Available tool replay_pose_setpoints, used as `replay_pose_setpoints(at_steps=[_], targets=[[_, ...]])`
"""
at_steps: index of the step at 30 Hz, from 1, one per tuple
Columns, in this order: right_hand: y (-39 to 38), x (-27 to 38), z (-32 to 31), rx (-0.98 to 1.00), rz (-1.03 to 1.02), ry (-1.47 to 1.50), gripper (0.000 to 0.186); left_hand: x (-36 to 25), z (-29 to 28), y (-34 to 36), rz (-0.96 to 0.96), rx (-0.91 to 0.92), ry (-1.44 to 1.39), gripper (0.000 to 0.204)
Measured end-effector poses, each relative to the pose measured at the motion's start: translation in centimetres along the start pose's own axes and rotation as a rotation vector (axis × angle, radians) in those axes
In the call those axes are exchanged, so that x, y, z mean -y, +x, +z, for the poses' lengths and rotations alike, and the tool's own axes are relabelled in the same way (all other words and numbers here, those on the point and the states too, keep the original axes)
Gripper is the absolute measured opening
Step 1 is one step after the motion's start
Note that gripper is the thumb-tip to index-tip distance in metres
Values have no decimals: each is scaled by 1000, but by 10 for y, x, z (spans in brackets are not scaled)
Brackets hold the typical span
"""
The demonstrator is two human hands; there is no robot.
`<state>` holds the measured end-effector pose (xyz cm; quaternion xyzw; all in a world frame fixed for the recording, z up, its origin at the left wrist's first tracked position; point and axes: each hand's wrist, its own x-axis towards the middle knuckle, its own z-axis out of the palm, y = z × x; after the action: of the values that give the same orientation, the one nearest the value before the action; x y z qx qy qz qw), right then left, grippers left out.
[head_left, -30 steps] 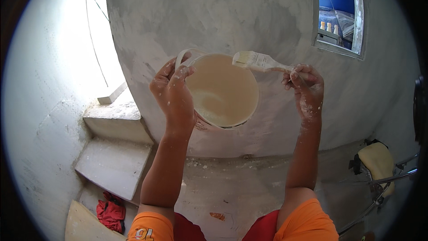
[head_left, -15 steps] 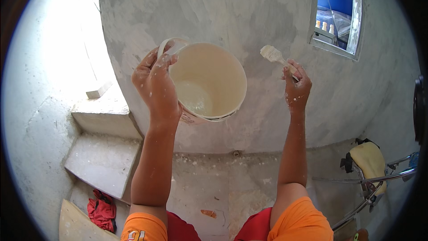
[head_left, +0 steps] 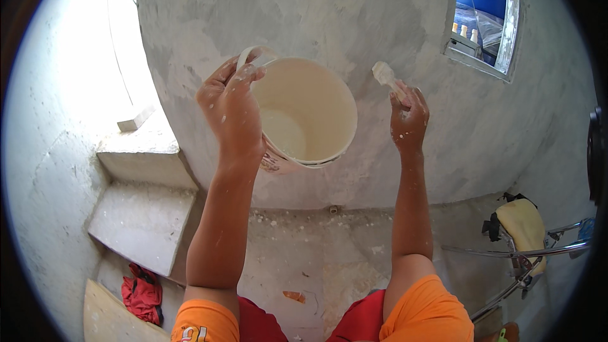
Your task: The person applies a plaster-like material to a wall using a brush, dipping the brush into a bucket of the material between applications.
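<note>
My left hand [head_left: 234, 98], spotted with white paint, grips the white strap handle [head_left: 253, 52] of a round cream bucket [head_left: 322, 107] at its left rim. The bucket is held up in front of the wall, with a small amount of pale liquid low inside. To the right of the bucket, my right hand [head_left: 408, 117] is closed on the handle of a paintbrush [head_left: 384, 73], whose head is coated in white paint and points up toward the wall. The brush is apart from the bucket.
A grey plastered wall [head_left: 294, 6] has a small window [head_left: 481, 6] at upper right. Concrete steps [head_left: 140, 218] rise at left beside a bright opening. A red cloth [head_left: 140, 294] lies at lower left. A chrome frame with a yellow pad [head_left: 519, 228] stands at right.
The brush has moved from the bucket's right rim off to the right, turning its head upward. The bucket sits higher and farther left in view, with its bottom now visible.
</note>
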<state>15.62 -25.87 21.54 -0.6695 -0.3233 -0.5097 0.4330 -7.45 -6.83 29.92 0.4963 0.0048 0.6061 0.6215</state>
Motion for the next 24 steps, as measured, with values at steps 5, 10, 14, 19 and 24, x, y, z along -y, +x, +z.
replay_pose_setpoints(at_steps=[5,10,14,19,24], targets=[[-1,13,7,-12,72,84,27,3,-1,1,1,20,-7,23],[-5,16,21,-83,39,53,28,3,0,4,-32,4,-41,24],[-4,22,19,-38,59,136,26,4,-5,7,-63,1,-34,23],[-5,10,23,-67,-134,67,22,-9,-5,5,-145,25,12,24],[-13,16,16,255,-56,35,22,-8,-10,11,-121,-9,67,20]])
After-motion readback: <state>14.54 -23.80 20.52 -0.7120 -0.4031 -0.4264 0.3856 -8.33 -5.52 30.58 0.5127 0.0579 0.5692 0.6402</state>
